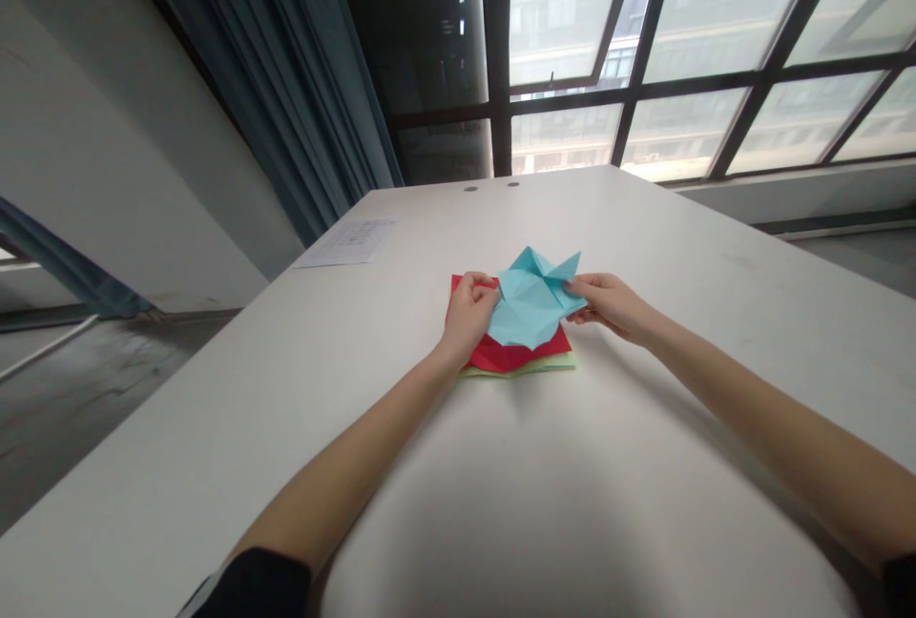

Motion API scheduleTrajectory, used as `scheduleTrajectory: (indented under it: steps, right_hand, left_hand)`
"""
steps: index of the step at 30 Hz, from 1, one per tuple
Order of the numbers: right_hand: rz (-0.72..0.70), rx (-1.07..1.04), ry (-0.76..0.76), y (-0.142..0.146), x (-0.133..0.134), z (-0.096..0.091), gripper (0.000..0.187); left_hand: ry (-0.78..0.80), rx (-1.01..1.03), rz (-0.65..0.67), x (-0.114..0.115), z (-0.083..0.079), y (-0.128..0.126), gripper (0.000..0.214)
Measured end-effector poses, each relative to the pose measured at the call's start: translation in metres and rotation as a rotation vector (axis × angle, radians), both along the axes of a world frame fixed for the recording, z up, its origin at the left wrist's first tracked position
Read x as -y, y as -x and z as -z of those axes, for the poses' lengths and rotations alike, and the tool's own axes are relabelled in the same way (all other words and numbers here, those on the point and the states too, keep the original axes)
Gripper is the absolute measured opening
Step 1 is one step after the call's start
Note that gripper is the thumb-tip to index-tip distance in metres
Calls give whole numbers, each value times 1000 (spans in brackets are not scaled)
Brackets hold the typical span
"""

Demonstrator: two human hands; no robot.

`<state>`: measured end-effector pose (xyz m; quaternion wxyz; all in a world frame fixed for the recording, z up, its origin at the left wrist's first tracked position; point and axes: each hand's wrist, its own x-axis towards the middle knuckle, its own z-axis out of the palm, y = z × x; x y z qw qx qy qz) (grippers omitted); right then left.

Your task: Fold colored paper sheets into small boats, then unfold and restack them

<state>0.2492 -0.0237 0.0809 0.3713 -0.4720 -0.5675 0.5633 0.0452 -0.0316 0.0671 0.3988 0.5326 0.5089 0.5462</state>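
A light blue sheet of origami paper [530,307], creased and partly folded, is held between my two hands above a small stack. Its far edge stands up in pointed flaps. My left hand [468,313] pinches its left edge, fingers curled. On the right side, my right hand [610,301] grips a folded corner between thumb and fingers. Beneath lies red paper [511,356], mostly covered by the blue sheet and my left hand. Under the red, the edge of pale green paper [533,368] shows toward me.
The white table [401,332] stretches out to the window wall [630,93]. A printed sheet [348,242] lies near its left edge. Two round grommets [470,189] sit at the far end. A blue curtain [286,65] hangs beyond the left side.
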Motion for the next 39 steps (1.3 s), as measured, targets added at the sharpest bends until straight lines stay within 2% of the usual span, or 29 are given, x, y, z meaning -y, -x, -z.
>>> scheduleTrajectory:
  steps: [3,5,8,11,13,16,19,24,30,37,39]
  right_hand:
    - [7,89,-98,2,1,-2,28]
    - [27,119,-149,4,1,-2,25]
    - [66,117,-234,4,3,-1,22]
    - [91,131,-360,4,5,-1,25]
    - [109,203,-487,4,7,-2,19]
    - [65,349,-694,4,8,-5,5]
    - [26,451,-800,4,9,-4,18]
    - [-1,461,-772,3,7,0,31]
    - [-117,426,-721,-2,1,8,57]
    - [-50,414,-607,-5,-9,19,55]
    - [-34,387,-575,-5,-11,20,50]
  left_hand:
    - [-130,-154,31,-1,1,2,12]
    - [-150,-209,19,-2,2,4,11]
    - [-106,-198,-1,-5,3,4,22]
    - [-55,-261,1,-6,3,2,21]
    - [-6,-272,14,-6,4,1,22]
    - [43,-195,73,-7,5,0,22]
    - [54,-142,81,-7,6,0,19]
    - [96,-65,21,-7,3,-1,12]
    - [35,67,-57,-3,-5,-4,17]
    - [-101,502,-1,-2,-8,-4,7]
    - [-85,624,22,-1,-9,-6,5]
